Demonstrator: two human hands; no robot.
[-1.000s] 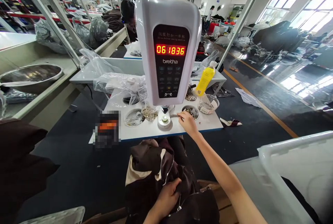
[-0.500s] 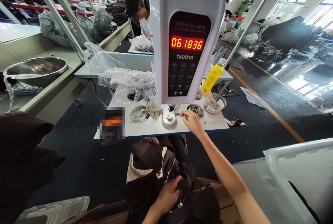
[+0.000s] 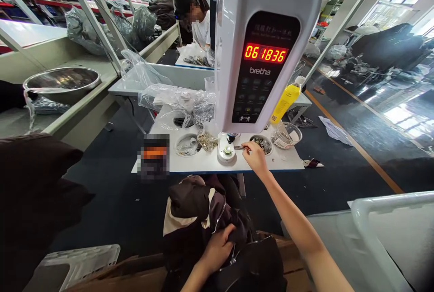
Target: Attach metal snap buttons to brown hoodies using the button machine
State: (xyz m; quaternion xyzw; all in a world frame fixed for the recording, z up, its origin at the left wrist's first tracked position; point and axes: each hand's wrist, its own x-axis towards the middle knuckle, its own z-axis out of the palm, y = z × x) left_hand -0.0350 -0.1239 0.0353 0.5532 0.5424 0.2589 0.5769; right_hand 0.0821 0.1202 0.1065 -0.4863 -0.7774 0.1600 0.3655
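Note:
A dark brown jacket (image 3: 190, 201) with cream panels and a metal zip lies bunched on my lap. My left hand (image 3: 219, 247) is closed on its cloth, beside the zip. Out over the white worktable, my right hand (image 3: 255, 157) has its fingertips pinched together at the right end of a small coiled spring (image 3: 239, 148); what they hold is too small to tell. That spring sits by the lower die (image 3: 227, 151) of a white button-attaching machine (image 3: 230, 57), whose red display reads 061836. Just behind my right fingers is a round well of metal fasteners (image 3: 265, 143).
The worktable (image 3: 206, 165) also bears a clear tub (image 3: 288, 134), a yellow bottle (image 3: 286, 102) and plastic bags (image 3: 179, 100). A metal bowl (image 3: 63, 79) stands at left. A co-worker (image 3: 200, 30) sits beyond the machine. A white bin (image 3: 389, 201) is at right.
The view has shifted, so the machine and table appear further right. Both hands keep nearly the same places on the jacket and by the spring. The display number is unchanged.

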